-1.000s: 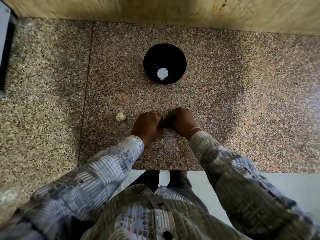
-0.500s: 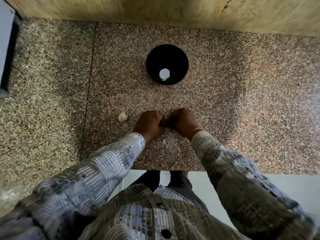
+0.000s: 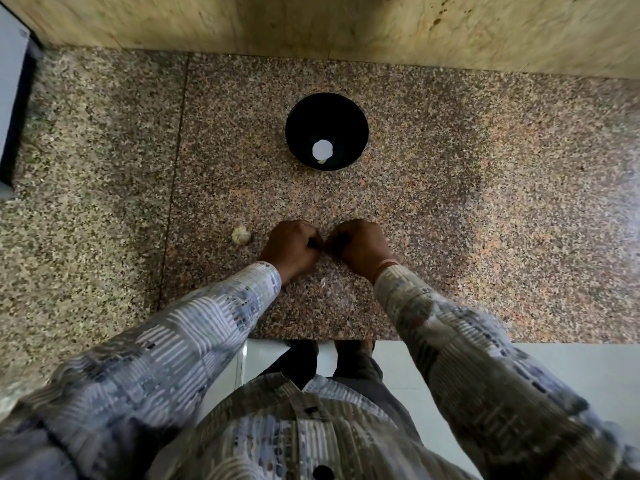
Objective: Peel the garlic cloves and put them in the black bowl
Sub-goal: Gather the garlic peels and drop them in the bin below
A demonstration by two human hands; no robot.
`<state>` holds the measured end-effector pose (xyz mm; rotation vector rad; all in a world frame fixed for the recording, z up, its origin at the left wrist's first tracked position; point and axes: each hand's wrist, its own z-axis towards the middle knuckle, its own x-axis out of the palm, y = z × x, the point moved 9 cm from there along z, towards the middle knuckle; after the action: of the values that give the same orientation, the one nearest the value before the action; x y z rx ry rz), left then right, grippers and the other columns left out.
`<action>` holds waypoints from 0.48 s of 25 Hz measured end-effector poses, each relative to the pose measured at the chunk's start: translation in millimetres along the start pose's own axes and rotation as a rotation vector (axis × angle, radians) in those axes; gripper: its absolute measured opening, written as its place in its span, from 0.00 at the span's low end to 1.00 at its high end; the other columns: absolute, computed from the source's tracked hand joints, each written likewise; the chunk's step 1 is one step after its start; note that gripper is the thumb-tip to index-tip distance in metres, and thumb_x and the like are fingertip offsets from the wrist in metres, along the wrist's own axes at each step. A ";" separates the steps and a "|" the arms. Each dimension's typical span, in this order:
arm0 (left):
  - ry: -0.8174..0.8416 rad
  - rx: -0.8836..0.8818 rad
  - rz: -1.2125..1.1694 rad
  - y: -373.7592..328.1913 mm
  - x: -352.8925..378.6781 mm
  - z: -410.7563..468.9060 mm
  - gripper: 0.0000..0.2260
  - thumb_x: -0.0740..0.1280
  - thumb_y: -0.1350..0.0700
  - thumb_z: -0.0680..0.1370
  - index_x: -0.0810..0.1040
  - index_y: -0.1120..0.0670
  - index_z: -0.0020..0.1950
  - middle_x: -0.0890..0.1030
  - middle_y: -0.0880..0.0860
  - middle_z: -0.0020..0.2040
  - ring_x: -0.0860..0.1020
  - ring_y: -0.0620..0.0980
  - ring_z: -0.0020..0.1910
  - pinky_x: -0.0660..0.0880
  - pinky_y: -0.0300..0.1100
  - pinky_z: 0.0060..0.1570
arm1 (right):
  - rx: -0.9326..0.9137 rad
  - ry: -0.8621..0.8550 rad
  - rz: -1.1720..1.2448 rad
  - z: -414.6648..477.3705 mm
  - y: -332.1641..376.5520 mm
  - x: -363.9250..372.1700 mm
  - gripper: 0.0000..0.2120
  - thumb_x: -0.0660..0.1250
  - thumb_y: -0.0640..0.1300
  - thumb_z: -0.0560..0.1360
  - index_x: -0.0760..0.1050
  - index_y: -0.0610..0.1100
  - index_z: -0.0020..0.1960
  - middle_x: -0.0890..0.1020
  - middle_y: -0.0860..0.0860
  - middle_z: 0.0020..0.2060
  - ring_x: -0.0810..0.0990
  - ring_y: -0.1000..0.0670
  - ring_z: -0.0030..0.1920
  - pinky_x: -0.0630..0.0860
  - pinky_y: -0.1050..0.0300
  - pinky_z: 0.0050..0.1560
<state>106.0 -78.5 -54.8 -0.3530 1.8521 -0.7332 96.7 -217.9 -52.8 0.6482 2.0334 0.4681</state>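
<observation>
Worktop (image 3: pixel 450 209): granite, speckled pink, brown and black.
Adjoining slab (image 3: pixel 86 174): speckled beige, grey and black.
Wall (image 3: pixel 311 22): mottled yellow-beige with dark flecks.
Bowl (image 3: pixel 356 133): black; round spot (image 3: pixel 322 149) at its bottom, white.
Garlic bulb (image 3: pixel 240 234): off-white with tan streaks.
Shirt (image 3: pixel 277 438): patchwork of fine white, blue-grey and olive stripes; button (image 3: pixel 322 472), black.
Wristband (image 3: pixel 386 265): pale pink.
Floor (image 3: pixel 554 375): pale grey.
</observation>
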 end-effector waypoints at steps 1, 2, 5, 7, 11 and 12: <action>-0.002 -0.043 -0.061 7.0 -1.2 -2.2 0.06 0.75 0.60 0.72 0.89 0.51 0.45 0.87 0.47 0.43 0.83 0.44 0.41 0.80 0.37 0.48 | 0.012 -0.056 0.080 -3.7 -3.0 0.1 0.03 0.73 0.44 0.77 0.85 0.50 0.47 0.84 0.54 0.41 0.83 0.53 0.42 0.76 0.63 0.41; -0.007 -0.085 -0.117 12.2 -3.7 -6.1 0.06 0.76 0.59 0.72 0.89 0.50 0.46 0.87 0.45 0.43 0.83 0.40 0.41 0.79 0.34 0.47 | 0.027 -0.096 0.195 -7.9 -7.8 4.2 0.03 0.74 0.43 0.76 0.85 0.50 0.46 0.85 0.55 0.39 0.84 0.52 0.41 0.80 0.61 0.42; -0.035 -0.216 -0.306 18.7 -7.1 -23.0 0.05 0.78 0.58 0.74 0.89 0.50 0.49 0.87 0.44 0.42 0.84 0.39 0.40 0.77 0.30 0.42 | 0.149 -0.070 0.632 -20.8 -25.8 32.3 0.04 0.76 0.39 0.75 0.85 0.47 0.45 0.87 0.48 0.38 0.86 0.49 0.39 0.85 0.42 0.48; -0.018 -0.491 -0.664 30.1 5.8 -35.6 0.06 0.74 0.63 0.76 0.88 0.56 0.51 0.88 0.51 0.43 0.86 0.49 0.40 0.81 0.37 0.38 | 0.054 -0.110 0.628 -28.2 -20.1 30.3 0.04 0.73 0.37 0.76 0.84 0.45 0.46 0.87 0.48 0.39 0.85 0.49 0.40 0.85 0.44 0.48; 0.203 -1.039 -1.390 19.6 51.2 -68.1 0.09 0.63 0.65 0.81 0.83 0.64 0.47 0.85 0.58 0.37 0.84 0.52 0.32 0.82 0.41 0.32 | -0.474 -0.312 0.115 -47.6 23.6 3.8 0.05 0.69 0.37 0.78 0.81 0.44 0.47 0.83 0.50 0.41 0.80 0.50 0.42 0.77 0.57 0.43; 0.192 -1.033 -1.404 17.3 52.2 -68.2 0.10 0.63 0.65 0.81 0.83 0.63 0.47 0.85 0.58 0.38 0.84 0.51 0.32 0.82 0.41 0.32 | -0.467 -0.313 0.089 -47.0 23.6 4.8 0.05 0.68 0.37 0.78 0.81 0.44 0.47 0.82 0.50 0.41 0.80 0.50 0.42 0.77 0.58 0.43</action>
<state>24.8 -72.5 -87.1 -2.4426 1.8299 -0.5722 60.3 -199.7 -19.2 0.4878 1.5322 0.8093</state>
